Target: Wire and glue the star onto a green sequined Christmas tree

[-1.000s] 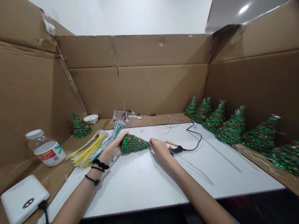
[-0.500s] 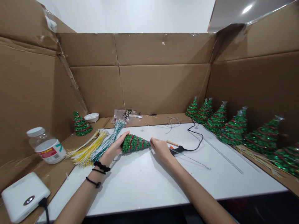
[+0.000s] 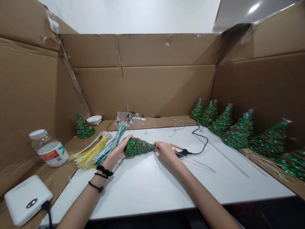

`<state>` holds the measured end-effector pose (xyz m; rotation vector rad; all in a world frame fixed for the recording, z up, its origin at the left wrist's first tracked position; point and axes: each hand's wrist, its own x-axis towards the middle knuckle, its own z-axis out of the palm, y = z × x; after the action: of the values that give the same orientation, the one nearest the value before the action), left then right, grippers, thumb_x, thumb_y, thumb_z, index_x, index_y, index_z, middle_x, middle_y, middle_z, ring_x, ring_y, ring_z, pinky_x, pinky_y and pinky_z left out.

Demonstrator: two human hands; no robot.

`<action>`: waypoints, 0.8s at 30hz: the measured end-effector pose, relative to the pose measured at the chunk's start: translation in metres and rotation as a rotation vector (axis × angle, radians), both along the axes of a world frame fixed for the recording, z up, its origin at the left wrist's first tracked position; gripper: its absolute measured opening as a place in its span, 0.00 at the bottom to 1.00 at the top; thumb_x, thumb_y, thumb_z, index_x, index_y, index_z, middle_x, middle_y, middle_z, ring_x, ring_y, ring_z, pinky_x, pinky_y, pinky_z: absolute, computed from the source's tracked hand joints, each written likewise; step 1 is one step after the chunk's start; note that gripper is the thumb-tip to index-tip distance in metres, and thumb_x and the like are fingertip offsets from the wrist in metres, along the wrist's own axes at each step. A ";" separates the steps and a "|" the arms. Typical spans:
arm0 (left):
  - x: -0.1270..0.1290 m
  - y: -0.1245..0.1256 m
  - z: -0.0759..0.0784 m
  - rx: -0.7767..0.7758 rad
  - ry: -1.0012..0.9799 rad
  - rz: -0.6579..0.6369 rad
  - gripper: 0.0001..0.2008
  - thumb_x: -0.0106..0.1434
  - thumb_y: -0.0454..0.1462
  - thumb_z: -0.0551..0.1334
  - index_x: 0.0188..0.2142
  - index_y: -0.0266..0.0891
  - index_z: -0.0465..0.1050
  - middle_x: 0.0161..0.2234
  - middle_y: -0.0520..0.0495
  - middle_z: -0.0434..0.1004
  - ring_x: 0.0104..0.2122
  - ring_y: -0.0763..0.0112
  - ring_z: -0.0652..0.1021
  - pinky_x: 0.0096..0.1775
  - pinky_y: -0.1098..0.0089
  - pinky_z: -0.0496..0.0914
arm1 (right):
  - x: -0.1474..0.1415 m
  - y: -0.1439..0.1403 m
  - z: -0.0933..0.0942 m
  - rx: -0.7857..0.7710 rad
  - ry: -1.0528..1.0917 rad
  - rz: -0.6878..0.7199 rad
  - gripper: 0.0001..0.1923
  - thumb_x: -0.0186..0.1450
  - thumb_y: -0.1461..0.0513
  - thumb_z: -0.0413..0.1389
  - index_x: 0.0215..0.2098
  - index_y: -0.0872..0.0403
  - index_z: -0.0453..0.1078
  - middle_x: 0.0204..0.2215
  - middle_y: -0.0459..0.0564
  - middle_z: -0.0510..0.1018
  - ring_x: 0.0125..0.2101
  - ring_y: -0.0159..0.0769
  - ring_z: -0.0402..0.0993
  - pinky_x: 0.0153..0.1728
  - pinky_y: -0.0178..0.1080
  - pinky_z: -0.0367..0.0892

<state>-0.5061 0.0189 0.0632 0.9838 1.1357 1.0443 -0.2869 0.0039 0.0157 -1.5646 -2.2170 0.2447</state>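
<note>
Left hand (image 3: 118, 150) and right hand (image 3: 165, 150) grip one tree (image 3: 138, 146) (lying sideways).

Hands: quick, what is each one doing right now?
Left hand: closed around the wide base of the little green tree, which lies sideways.
Right hand: fingers pinch the tree's pointed tip.

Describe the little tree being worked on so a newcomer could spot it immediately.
On the white table inside the cardboard walls, look centre. The green beaded tree lies on its side between the left hand and the right hand; every other tree stands upright.
</note>
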 end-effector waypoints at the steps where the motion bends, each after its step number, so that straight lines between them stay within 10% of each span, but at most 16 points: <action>1: 0.000 -0.001 0.001 -0.023 -0.008 -0.001 0.15 0.55 0.49 0.66 0.30 0.39 0.71 0.27 0.45 0.80 0.36 0.58 0.81 0.43 0.63 0.74 | 0.000 0.000 -0.001 -0.005 -0.001 -0.008 0.11 0.68 0.66 0.48 0.32 0.54 0.71 0.30 0.48 0.77 0.28 0.30 0.69 0.29 0.33 0.49; 17: -0.013 0.010 -0.022 -0.040 -0.031 -0.113 0.15 0.60 0.47 0.62 0.36 0.37 0.76 0.27 0.47 0.81 0.36 0.63 0.80 0.39 0.70 0.74 | -0.008 -0.003 0.000 -0.023 -0.054 -0.022 0.12 0.59 0.74 0.49 0.35 0.55 0.69 0.34 0.50 0.74 0.27 0.31 0.65 0.29 0.36 0.45; 24: -0.030 0.013 -0.019 -0.121 -0.089 -0.177 0.12 0.63 0.41 0.58 0.29 0.37 0.75 0.26 0.46 0.80 0.29 0.67 0.80 0.34 0.71 0.73 | -0.006 -0.003 -0.001 -0.074 0.098 -0.051 0.09 0.69 0.64 0.46 0.37 0.56 0.67 0.36 0.52 0.75 0.33 0.32 0.68 0.32 0.32 0.52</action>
<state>-0.5359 0.0314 0.0442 0.9148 1.0075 0.8596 -0.2931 0.0009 0.0145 -1.6096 -2.1124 0.3835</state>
